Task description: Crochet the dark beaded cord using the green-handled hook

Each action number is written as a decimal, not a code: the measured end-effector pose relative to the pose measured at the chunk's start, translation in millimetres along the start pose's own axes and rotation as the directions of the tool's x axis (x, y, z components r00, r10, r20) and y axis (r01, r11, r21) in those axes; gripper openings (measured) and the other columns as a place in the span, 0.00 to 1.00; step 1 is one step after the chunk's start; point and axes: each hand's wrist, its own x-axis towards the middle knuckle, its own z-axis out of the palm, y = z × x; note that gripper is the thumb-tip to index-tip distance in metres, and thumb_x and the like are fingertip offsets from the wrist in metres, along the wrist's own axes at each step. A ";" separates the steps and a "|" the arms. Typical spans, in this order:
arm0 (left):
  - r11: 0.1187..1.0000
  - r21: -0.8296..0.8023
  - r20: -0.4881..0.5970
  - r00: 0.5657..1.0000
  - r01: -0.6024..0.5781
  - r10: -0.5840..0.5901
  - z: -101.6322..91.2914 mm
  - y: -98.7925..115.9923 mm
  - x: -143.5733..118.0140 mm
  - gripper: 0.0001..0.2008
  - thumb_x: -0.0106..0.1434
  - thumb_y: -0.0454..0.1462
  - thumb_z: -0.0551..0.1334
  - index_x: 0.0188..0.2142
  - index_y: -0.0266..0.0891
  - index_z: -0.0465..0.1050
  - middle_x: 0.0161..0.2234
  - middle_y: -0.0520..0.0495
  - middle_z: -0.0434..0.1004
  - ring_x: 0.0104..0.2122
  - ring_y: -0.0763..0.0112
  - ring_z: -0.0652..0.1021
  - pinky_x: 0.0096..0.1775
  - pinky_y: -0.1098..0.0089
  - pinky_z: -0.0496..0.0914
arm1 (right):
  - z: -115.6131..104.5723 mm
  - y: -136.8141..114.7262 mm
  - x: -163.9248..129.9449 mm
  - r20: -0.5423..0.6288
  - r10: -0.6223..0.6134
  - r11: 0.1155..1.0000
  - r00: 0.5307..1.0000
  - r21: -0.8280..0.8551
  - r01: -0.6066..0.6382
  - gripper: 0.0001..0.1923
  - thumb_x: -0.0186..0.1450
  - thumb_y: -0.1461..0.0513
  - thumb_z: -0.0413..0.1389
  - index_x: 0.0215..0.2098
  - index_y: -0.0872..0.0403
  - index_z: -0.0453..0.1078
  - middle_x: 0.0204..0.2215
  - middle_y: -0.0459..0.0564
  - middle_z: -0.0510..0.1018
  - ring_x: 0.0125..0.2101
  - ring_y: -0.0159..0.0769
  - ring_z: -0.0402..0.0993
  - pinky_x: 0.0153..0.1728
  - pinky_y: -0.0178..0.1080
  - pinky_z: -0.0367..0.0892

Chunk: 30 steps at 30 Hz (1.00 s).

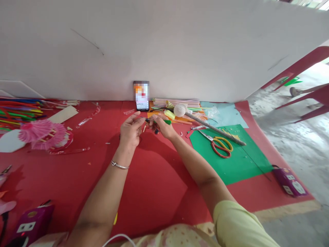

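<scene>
Green-handled tool (167,122) gripped in right hand (162,127); left hand (130,132) pinches something thin (145,118), too small to identify; smartphone (142,96) leans against white panel (180,51), red desk (154,178) below.

The right hand (163,127) partly hides a green-handled tool (167,122), the fine piece (143,118) pinched in the left hand (130,132) is too small to identify, the phone (141,97) screen is largely blurred, and the left edge cuts off the coloured sticks (20,112).
</scene>
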 end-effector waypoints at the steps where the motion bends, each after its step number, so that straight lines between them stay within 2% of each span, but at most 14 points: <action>1: 1.000 -0.001 0.006 1.000 0.004 -0.004 -0.4 -0.3 0.2 0.28 0.41 0.32 0.83 0.44 0.38 0.84 0.21 0.60 0.73 0.14 0.86 0.57 0.18 0.76 0.45 | 1.0 -1.2 0.2 -0.012 0.008 1.000 1.000 0.003 -0.008 0.33 0.68 0.33 0.61 0.30 0.53 0.74 0.30 0.49 0.81 0.26 0.31 0.74 0.27 0.35 0.70; 4: 1.000 -0.011 0.006 1.000 0.002 -0.002 -1.1 -1.3 1.2 0.26 0.45 0.33 0.83 0.45 0.39 0.85 0.18 0.63 0.65 0.14 0.86 0.56 0.19 0.76 0.45 | 2.9 -1.1 1.7 -0.041 0.032 0.997 0.999 0.065 -0.030 0.34 0.66 0.31 0.61 0.30 0.53 0.73 0.28 0.48 0.80 0.26 0.32 0.75 0.25 0.35 0.69; 8: 1.000 -0.016 -0.010 1.000 0.000 -0.001 -1.0 -2.9 2.6 0.24 0.46 0.32 0.82 0.44 0.40 0.85 0.18 0.63 0.66 0.14 0.85 0.55 0.18 0.76 0.46 | 2.4 2.4 3.7 -0.052 0.046 0.990 0.998 0.137 -0.038 0.34 0.66 0.31 0.60 0.30 0.53 0.73 0.25 0.46 0.76 0.23 0.31 0.73 0.21 0.34 0.66; 13: 0.999 0.028 0.010 0.999 -0.041 0.041 -0.7 -2.7 2.2 0.23 0.48 0.33 0.81 0.45 0.39 0.85 0.19 0.62 0.64 0.15 0.85 0.56 0.19 0.76 0.46 | 2.1 -1.0 2.3 -0.032 0.020 0.990 0.999 0.141 -0.015 0.32 0.67 0.33 0.62 0.30 0.53 0.73 0.24 0.45 0.76 0.22 0.31 0.73 0.21 0.34 0.66; 17: 0.998 0.049 0.042 0.999 -0.033 0.031 -0.4 -2.5 1.1 0.26 0.47 0.34 0.82 0.47 0.39 0.85 0.18 0.64 0.62 0.15 0.85 0.57 0.19 0.76 0.47 | 1.5 -2.7 2.9 -0.030 0.039 0.991 0.999 0.132 -0.034 0.34 0.66 0.32 0.62 0.29 0.53 0.72 0.23 0.45 0.75 0.22 0.31 0.73 0.20 0.33 0.66; 23: 0.998 0.045 0.040 0.998 -0.052 0.050 0.1 -3.2 0.4 0.31 0.44 0.33 0.82 0.50 0.39 0.84 0.23 0.59 0.74 0.15 0.86 0.58 0.19 0.77 0.47 | -1.1 1.2 4.3 -0.032 0.037 0.992 0.999 0.119 -0.033 0.35 0.65 0.31 0.61 0.29 0.53 0.72 0.23 0.45 0.76 0.21 0.31 0.72 0.19 0.34 0.66; 27: 0.998 0.036 0.040 0.998 -0.058 0.056 0.0 -2.0 0.1 0.28 0.46 0.34 0.82 0.49 0.40 0.85 0.21 0.62 0.68 0.15 0.86 0.58 0.19 0.76 0.48 | 3.8 -6.2 0.0 -0.055 0.018 1.000 0.998 0.011 -0.018 0.35 0.66 0.31 0.61 0.30 0.53 0.73 0.25 0.47 0.77 0.22 0.30 0.71 0.22 0.34 0.68; 30: 0.999 0.024 0.032 0.999 -0.036 0.035 -1.3 0.0 0.6 0.29 0.45 0.33 0.82 0.49 0.40 0.85 0.23 0.60 0.73 0.15 0.86 0.58 0.19 0.76 0.47 | 10.0 -14.0 -3.6 -0.032 -0.015 0.997 0.999 -0.072 0.012 0.36 0.66 0.30 0.59 0.29 0.53 0.72 0.25 0.47 0.76 0.22 0.30 0.70 0.24 0.36 0.69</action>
